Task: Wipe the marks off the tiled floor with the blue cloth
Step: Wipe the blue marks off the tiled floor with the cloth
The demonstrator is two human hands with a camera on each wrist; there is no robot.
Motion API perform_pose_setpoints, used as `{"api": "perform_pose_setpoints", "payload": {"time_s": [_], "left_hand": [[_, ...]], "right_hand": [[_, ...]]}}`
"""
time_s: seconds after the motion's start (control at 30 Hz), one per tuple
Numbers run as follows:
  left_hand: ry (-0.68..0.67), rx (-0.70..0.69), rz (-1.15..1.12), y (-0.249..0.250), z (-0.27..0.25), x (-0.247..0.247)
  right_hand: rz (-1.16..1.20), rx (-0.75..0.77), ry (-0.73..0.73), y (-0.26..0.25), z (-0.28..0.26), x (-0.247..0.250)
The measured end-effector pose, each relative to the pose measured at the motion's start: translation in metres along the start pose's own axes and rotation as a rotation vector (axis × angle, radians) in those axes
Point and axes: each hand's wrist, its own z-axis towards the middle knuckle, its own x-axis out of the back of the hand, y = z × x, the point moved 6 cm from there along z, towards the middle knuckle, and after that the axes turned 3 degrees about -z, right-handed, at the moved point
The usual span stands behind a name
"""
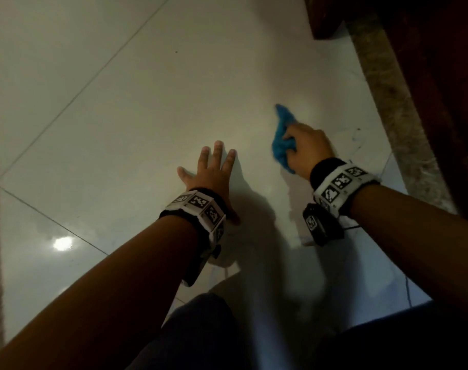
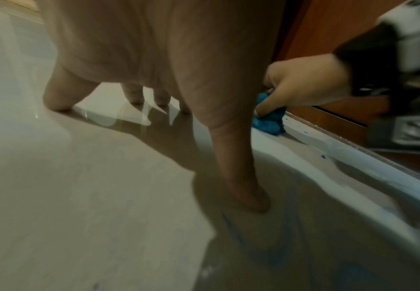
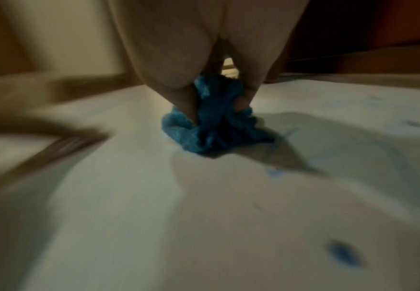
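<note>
My right hand [image 1: 306,148] grips a bunched blue cloth [image 1: 282,141] and holds it down on the pale tiled floor [image 1: 147,102]. In the right wrist view the cloth [image 3: 214,126] is pinched between thumb and fingers, its lower folds touching the tile. Blue marks [image 3: 342,253] dot the floor nearby, and faint dark marks [image 1: 356,137] lie right of the hand. My left hand [image 1: 214,172] rests flat on the floor with fingers spread, left of the cloth. From the left wrist view the spread fingers [image 2: 251,196] press the tile, with the cloth [image 2: 268,122] beyond them.
Dark wooden furniture [image 1: 427,76] and a rough grey strip [image 1: 387,102] run along the right. Grout lines [image 1: 67,102] cross the floor at the left. A lamp reflection [image 1: 63,243] shines at lower left. My knees [image 1: 200,329] are at the bottom.
</note>
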Motion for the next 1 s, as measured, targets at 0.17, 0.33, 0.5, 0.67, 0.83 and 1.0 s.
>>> {"api": "perform_pose_setpoints", "payload": {"time_s": [0.17,0.33,0.5,0.67,0.83,1.0], "left_hand": [[-0.016,0.009,0.021,0.001,0.000,0.002],[-0.020,0.006,0.022,0.000,-0.001,0.002],[-0.028,0.008,0.021,0.001,-0.001,0.003],[-0.027,0.010,0.014,0.001,-0.002,0.005],[-0.020,0.016,0.019,0.002,0.001,0.004],[-0.022,0.010,0.018,0.001,0.000,0.004]], "right_hand": [[-0.300,0.263,-0.115,-0.016,-0.030,-0.025],[0.074,0.096,-0.018,0.003,-0.013,-0.001],[-0.226,0.158,-0.021,0.001,-0.017,-0.009],[-0.188,0.183,-0.096,0.002,-0.008,0.001],[-0.215,0.278,-0.108,-0.012,-0.036,-0.020],[-0.054,0.151,0.111,0.007,-0.013,0.005]]}}
